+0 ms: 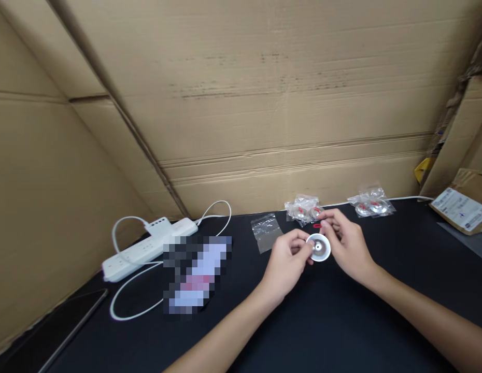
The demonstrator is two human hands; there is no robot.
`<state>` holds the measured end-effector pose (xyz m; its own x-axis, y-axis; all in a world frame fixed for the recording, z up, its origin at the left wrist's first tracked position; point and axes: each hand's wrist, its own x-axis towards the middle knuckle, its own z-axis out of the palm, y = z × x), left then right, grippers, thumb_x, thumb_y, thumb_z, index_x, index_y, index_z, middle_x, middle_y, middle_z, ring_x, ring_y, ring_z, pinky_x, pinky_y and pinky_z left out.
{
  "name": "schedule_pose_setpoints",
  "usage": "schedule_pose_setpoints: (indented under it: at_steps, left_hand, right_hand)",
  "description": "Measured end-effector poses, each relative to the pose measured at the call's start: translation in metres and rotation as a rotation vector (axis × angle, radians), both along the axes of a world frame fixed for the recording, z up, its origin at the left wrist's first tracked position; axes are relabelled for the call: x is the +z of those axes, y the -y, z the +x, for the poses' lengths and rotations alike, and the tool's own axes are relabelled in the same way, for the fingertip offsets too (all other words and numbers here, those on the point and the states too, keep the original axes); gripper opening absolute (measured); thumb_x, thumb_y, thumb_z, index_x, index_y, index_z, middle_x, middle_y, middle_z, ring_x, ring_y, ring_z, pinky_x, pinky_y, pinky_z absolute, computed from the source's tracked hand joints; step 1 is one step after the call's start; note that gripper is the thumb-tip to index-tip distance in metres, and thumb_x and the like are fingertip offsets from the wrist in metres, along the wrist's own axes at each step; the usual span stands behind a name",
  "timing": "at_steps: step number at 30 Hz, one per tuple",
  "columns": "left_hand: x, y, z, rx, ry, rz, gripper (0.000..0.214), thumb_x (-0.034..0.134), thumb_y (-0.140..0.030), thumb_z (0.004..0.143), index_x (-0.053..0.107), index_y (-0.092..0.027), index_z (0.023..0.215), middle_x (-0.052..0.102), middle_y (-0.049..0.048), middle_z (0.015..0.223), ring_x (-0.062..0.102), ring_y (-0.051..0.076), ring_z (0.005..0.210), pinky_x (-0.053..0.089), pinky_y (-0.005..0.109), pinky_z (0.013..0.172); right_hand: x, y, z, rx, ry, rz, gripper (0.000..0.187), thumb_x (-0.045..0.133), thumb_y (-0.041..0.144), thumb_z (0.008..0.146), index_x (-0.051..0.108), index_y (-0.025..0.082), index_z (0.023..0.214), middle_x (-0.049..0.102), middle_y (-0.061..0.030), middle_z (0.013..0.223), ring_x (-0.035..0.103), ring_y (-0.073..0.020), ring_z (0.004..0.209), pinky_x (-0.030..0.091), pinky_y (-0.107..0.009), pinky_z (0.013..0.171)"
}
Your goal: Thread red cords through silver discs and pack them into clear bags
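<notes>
My left hand [289, 259] pinches a small, round, dished metal disc [322, 252] with a hole at its centre, like a finger cymbal. The disc's hollow side faces me. Close on the right, my right hand [344, 241] has its thumb and index finger together at a small red cord loop [317, 226]. The loop sticks out leftward from those fingertips, just above the disc. Behind the hands lie clear bags [302, 210] holding similar shiny discs with red cords. An opened clear plastic bag [266, 231] lies flat left of my left hand.
More bagged discs [371, 206] sit at the back right, before the cardboard wall [283, 103]. A white power strip [147, 248] with a looping white cable [112, 305] and a blurred-out object [198, 277] are at left. A labelled brown package [464, 204] lies far right.
</notes>
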<state>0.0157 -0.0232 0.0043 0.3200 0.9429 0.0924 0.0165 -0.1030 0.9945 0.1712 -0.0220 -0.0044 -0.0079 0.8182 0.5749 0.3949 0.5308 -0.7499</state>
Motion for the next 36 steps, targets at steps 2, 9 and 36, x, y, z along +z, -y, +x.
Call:
schedule_pose_setpoints:
  at_steps: [2, 9, 36]
  left_hand:
    - [0.003, -0.003, -0.003, 0.059, 0.092, -0.089, 0.013, 0.062, -0.028, 0.082, 0.057, -0.015, 0.08, 0.06, 0.0013, 0.063, 0.055, 0.012, 0.053, 0.035, 0.02, 0.041]
    - [0.001, -0.012, -0.013, 0.143, 0.426, -0.259, 0.013, 0.065, -0.024, 0.083, 0.055, -0.016, 0.083, 0.066, 0.0059, 0.08, 0.066, 0.017, 0.069, 0.046, 0.022, 0.051]
    - [0.004, 0.0, -0.005, -0.028, 0.328, -0.147, 0.019, 0.066, -0.031, 0.085, 0.057, -0.014, 0.085, 0.063, 0.0043, 0.079, 0.066, 0.018, 0.073, 0.056, 0.032, 0.069]
  right_hand:
    - [0.0, -0.003, 0.004, 0.008, -0.105, -0.022, 0.015, 0.053, 0.027, 0.093, 0.06, 0.018, 0.102, 0.063, -0.0024, 0.075, 0.059, -0.0148, 0.061, 0.049, -0.027, 0.06]
    - [0.004, 0.004, -0.005, 0.132, -0.192, 0.0, 0.014, 0.062, 0.023, 0.087, 0.073, 0.02, 0.095, 0.066, -0.005, 0.085, 0.062, -0.0149, 0.066, 0.053, -0.029, 0.062]
    - [0.0, 0.004, -0.001, 0.055, 0.255, 0.164, 0.016, 0.053, 0.014, 0.091, 0.068, 0.017, 0.092, 0.062, -0.0021, 0.077, 0.057, -0.0133, 0.063, 0.044, -0.025, 0.06]
